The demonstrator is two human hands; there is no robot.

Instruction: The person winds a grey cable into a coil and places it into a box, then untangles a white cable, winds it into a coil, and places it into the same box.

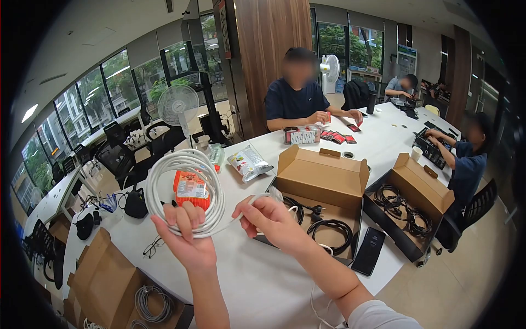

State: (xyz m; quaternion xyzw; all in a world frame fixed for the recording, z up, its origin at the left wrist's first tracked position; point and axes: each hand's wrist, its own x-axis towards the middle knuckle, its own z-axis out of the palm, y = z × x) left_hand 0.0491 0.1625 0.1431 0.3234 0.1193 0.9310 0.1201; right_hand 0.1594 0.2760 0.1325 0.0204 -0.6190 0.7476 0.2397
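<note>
A thick coil of white cable (156, 178) is held upright above the table, with the fingers of my left hand (189, 236) wrapped round its lower edge. From the coil a loose length runs to my right hand (274, 222), which pinches it between thumb and fingers. Behind my right hand sits an open cardboard box (323, 169) holding coiled black cables (335, 233) and a black plug (316, 211). Seen through the coil is an orange packet (192, 189) on the table. A white cable also hangs below my right forearm.
A second cardboard box (422, 183) with black cables stands right, beside a phone (370, 250). At lower left, another box (109, 268) holds grey cable coils (153, 303). A silver snack bag (249, 163) and glasses (153, 247) lie on the table (246, 285). Several people sit around it.
</note>
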